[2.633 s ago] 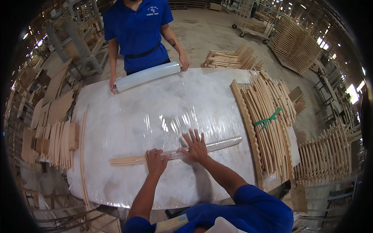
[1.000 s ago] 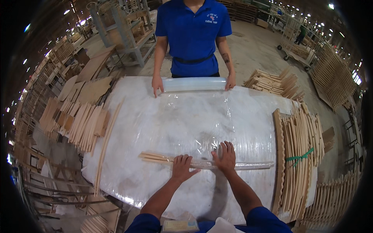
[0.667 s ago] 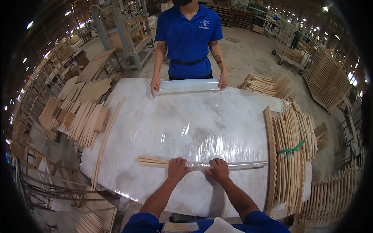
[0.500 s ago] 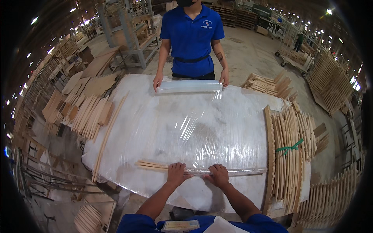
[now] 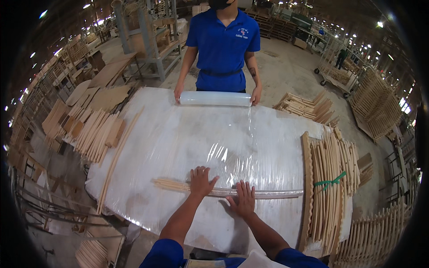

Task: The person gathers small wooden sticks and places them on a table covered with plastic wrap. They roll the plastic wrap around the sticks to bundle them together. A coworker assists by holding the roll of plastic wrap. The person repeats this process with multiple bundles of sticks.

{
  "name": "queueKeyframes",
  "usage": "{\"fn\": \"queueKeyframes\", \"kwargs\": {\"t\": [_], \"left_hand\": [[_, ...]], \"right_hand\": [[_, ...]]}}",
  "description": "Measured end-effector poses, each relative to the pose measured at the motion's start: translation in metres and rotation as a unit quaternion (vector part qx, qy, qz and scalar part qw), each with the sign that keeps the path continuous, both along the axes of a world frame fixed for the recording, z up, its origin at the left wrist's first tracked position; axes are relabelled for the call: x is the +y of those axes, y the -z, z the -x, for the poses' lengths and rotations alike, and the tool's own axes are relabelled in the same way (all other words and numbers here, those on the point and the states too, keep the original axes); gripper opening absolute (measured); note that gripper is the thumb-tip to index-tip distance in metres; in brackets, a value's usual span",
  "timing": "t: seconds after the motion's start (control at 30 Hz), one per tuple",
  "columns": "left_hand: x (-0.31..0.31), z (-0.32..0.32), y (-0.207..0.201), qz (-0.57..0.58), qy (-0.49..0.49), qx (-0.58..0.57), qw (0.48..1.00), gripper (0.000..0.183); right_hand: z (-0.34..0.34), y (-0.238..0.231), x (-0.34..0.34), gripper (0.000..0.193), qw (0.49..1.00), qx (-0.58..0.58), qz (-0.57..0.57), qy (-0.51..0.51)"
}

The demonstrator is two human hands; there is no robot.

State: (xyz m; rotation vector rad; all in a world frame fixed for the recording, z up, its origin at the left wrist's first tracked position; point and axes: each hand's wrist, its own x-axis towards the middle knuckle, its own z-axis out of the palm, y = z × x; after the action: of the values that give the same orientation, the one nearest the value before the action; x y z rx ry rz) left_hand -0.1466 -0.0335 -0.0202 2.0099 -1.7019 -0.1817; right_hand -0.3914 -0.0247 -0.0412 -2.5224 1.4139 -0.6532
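Slender pale wooden sticks (image 5: 171, 184), part-wrapped in clear plastic film (image 5: 279, 194), lie beneath left hand (image 5: 201, 182) and right hand (image 5: 244, 201), both spread, unclenched.

Well ahead of your left fingers (image 5: 199, 173) and right fingers (image 5: 243, 187), the blue shirt (image 5: 223, 51) facing you carries print on its chest: a small red-and-white emblem (image 5: 242, 31), with a curved line of white lettering above it and a straighter white line beneath. That print sits almost straight beyond your right fingers. Behind your fingers, close to your body, a badge (image 5: 205, 264) shows, cut off and too small to read.
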Motion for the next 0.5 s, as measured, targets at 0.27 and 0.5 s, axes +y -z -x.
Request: {"fn": "queueKeyframes", "kwargs": {"t": [0.27,0.5], "left_hand": [[-0.014,-0.014,0.007,0.097,0.109,-0.08,0.986,0.077],[-0.058,-0.028,0.015,-0.041,0.119,-0.13,0.984,0.092]], "right_hand": [[-0.044,-0.016,-0.143,0.085,0.991,0.042,-0.021,0.128],[-0.035,-0.017,-0.167,0.054,0.993,-0.112,0.032,0.007]]}}
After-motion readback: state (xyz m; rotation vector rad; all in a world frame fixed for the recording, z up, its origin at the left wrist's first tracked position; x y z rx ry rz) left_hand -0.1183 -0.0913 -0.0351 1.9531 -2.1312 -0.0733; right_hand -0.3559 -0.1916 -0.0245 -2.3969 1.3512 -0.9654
